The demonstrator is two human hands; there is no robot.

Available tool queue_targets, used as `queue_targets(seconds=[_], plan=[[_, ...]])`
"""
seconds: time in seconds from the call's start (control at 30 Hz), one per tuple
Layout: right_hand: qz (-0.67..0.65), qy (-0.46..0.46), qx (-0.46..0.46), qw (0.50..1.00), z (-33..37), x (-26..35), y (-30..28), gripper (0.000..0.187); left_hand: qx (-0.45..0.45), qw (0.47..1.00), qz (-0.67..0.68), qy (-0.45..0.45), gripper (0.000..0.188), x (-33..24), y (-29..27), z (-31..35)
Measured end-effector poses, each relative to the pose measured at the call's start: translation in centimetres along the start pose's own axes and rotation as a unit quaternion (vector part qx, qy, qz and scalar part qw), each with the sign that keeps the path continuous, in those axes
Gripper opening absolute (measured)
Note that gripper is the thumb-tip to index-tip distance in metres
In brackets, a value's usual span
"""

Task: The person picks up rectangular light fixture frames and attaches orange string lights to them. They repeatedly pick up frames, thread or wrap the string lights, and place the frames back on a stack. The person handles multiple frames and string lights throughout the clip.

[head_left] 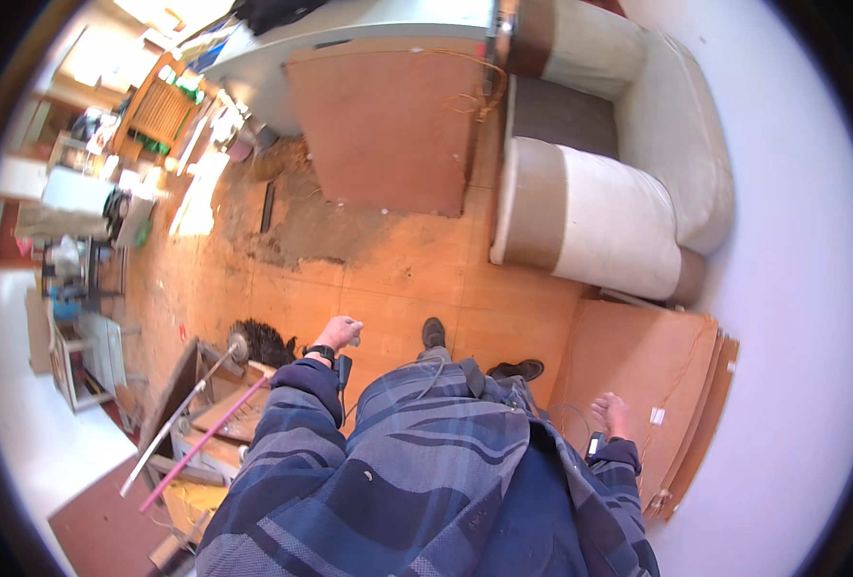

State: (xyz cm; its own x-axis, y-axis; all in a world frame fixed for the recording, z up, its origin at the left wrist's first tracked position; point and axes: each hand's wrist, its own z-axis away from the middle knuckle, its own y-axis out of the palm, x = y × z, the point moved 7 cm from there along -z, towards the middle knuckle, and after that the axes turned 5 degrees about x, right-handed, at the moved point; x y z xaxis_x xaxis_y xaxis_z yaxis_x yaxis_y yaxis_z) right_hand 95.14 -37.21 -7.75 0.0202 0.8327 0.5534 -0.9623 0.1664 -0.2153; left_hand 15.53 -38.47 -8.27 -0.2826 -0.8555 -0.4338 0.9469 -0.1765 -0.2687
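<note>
My left hand (339, 333) is out in front of my body on the left, its fingers curled together. A small pale grey bit (355, 339) shows at its fingertips, too small to name. My right hand (610, 414) hangs at my right side, fingers loosely closed, with nothing visible in them. Nearest to it are several large flat brown boards (628, 356), stacked on edge against the white wall, with a thin cord along them. Whether the hand touches them I cannot tell. Both wrists wear dark straps, with a small device (595, 444) at the right one.
A beige and brown sofa (619, 216) stands ahead on the right. Another brown board (388, 135) with an orange cord (484, 96) leans on a pale counter. Grey dirt (325, 226) covers part of the tiled floor. A broom (258, 341), poles and wooden furniture crowd my left.
</note>
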Motion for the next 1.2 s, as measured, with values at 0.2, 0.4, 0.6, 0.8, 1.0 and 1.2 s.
queue_targets(seconds=[0.2, 0.4, 0.6, 0.8, 1.0, 1.2], plan=[[0.150, 0.069, 0.164, 0.972, 0.7, 6.4, 18.5, 0.037, -0.128, 0.982, 0.136, 0.027, 0.030, 8.5, -9.1, 4.3], [0.255, -0.026, 0.211, 0.943, -3.9, 18.3, 29.6, 0.035, -0.198, 0.931, 0.302, -0.054, 0.029, 22.0, -6.4, 8.0], [0.242, -0.049, 0.311, 0.918, -7.8, 30.9, 44.7, 0.031, -0.127, 0.883, 0.396, -0.219, 0.016, 27.4, 3.6, 13.8], [0.331, -0.100, 0.310, 0.886, -10.8, 37.9, 61.0, 0.029, -0.121, 0.838, 0.443, -0.295, 0.016, 21.1, 4.2, 15.0], [0.492, -0.462, 0.268, 0.688, -10.1, 50.3, 74.0, 0.039, -0.160, 0.845, 0.462, -0.216, 0.025, 10.9, -5.5, 9.9], [0.561, -0.519, 0.174, 0.621, -12.7, 62.2, 85.0, 0.057, -0.262, 0.842, 0.455, -0.125, 0.031, 2.3, -15.4, 5.6]])
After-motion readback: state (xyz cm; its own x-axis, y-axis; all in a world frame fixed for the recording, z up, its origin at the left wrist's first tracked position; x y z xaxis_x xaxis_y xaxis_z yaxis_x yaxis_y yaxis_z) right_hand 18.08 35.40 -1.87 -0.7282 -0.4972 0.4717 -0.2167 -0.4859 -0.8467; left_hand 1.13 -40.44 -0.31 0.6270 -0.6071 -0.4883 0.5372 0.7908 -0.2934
